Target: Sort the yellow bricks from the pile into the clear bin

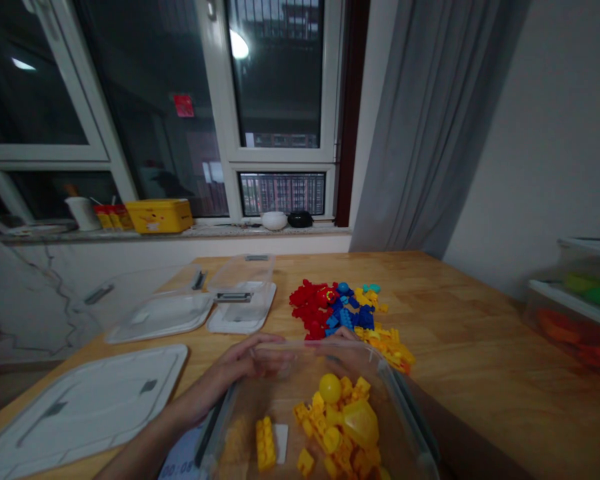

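A clear plastic bin [380,363] stands at the near edge of the wooden table, with several yellow toy bricks [337,420] and a yellow ball [329,387] inside. My left hand [240,367] rests on the bin's far left rim, fingers curled over it. My right hand [341,348] is at the far rim, seen mostly through the plastic; whether it grips is unclear. Just beyond the bin lies a pile of loose bricks: red [310,307], blue [350,315] and yellow [390,343].
White lids [90,400] [160,317] lie on the table's left side, with an empty clear container [243,280] on another lid. Shelves with coloured toys [580,307] stand at the right. A windowsill behind holds a yellow box [159,215].
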Demonstrator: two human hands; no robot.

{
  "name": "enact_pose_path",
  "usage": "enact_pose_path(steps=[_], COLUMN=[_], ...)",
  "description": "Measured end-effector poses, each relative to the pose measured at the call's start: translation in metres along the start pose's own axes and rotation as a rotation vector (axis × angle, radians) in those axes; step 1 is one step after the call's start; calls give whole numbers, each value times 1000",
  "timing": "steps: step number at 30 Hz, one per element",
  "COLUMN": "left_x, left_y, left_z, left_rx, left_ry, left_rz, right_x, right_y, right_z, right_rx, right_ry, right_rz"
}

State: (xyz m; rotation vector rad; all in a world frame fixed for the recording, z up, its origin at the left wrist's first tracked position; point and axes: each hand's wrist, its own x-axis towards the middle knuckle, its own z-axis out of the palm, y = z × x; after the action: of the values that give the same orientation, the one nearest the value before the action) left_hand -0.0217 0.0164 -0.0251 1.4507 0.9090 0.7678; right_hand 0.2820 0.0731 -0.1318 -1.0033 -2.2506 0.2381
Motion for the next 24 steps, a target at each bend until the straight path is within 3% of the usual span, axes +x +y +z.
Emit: enact_pose_path(steps=[6,10,13,16,20,24], left_x=[4,2,0,0,0,-1], left_y=[-1,-1,-2,-4,-2,3], left_z=[-1,-3,-4,-5,-4,-1], left_rx=[-3,61,62,63,85,87], left_ry=[-20,-13,-25,-26,-20,-11], left_rz=[-4,26,12,1,13,-9], right_x=[1,1,1,1,0,-3], right_y=[-2,-4,-8,-12,-20,-32], right_z=[-15,-41,-60,-72,-77,-82], right_rx=[-105,49,266,633,1076,1284], right_ry=[-13,224,403,465,466,368], right_rz=[-137,2,260,451,525,549])
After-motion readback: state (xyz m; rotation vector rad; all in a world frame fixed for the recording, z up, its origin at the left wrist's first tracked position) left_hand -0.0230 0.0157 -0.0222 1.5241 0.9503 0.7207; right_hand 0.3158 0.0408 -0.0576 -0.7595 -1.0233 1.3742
